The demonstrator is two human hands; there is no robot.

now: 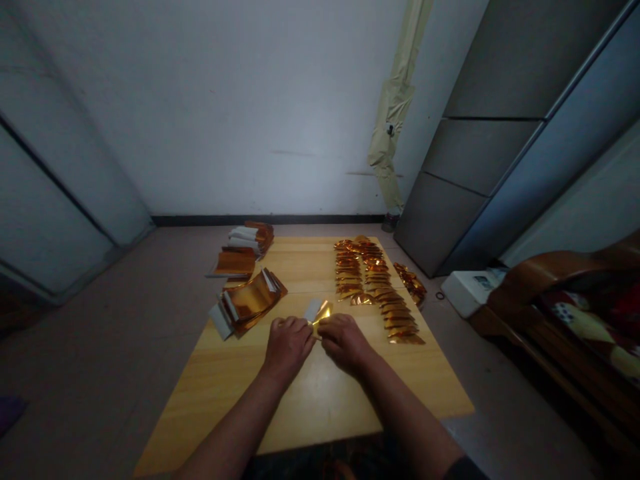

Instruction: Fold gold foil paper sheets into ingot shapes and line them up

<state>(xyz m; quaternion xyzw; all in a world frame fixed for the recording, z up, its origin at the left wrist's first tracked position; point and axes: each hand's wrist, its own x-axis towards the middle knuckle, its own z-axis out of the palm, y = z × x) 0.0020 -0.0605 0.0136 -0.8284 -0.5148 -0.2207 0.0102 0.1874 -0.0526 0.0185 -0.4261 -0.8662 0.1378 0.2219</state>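
Observation:
Over the middle of the wooden table (310, 393), my left hand (290, 345) and my right hand (345, 341) meet around one sheet of gold foil paper (324, 313). Fingers of both hands are closed on its near edge, and their tips are partly hidden. The sheet has a shiny gold face and a pale part that shows at its far left. To the left of my hands lies a curved stack of gold foil sheets (253, 297) with whitish edges. On the right, folded gold foil pieces (377, 273) overlap in rows.
More foil and pale paper stacks (237, 261) lie at the table's far left edge. A heap of folded gold pieces (410, 283) sits beyond the right edge. A grey refrigerator (465, 147), a white box (465, 293) and a wooden bench (520, 293) stand right. A wall (250, 120) is behind.

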